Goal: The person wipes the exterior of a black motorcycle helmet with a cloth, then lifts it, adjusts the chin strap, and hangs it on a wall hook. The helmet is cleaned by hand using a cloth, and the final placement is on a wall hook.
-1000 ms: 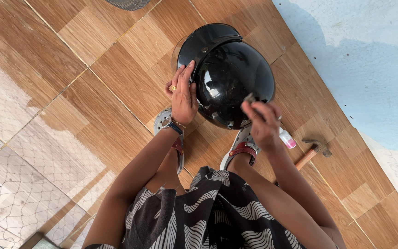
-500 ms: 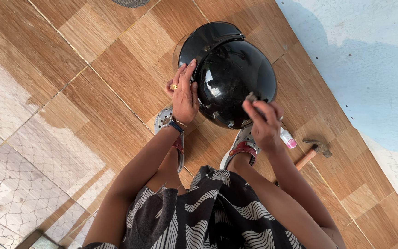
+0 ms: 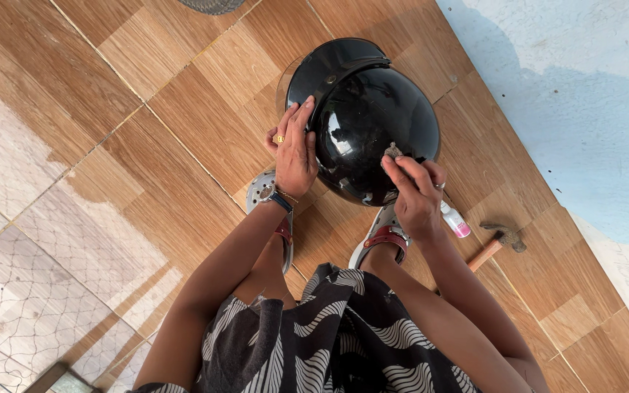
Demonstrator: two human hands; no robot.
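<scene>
- One glossy black helmet (image 3: 373, 116) sits on the wood-patterned tile floor (image 3: 147, 94) just ahead of the person's feet, its dome turned up toward the camera and its dark visor folded toward the top edge of the view.
- The left hand (image 3: 294, 153) lies flat against the helmet's left side, fingers spread and pressed on the shell, not wrapped around anything; it wears one ring and one wristwatch.
- The right hand (image 3: 416, 193) rests at the helmet's lower right edge, with thumb and forefinger pinched shut on one small grey metal piece (image 3: 392, 151) that touches the shell. What kind of piece it is cannot be told.
- The two hands are apart, one on each side of the dome.
- One small white tube with a pink cap (image 3: 454, 220) lies on the floor just beside the right hand, partly hidden under it; no marking on it is readable.
- One hammer (image 3: 500, 241) with a wooden handle and a dark metal head lies on the tiles to the right, near the tube but not touching it.
- Two grey sandals with red straps (image 3: 381, 234) are on the feet, one under each arm.
- A pale blue painted wall (image 3: 591, 109) meets the floor along the right side.
</scene>
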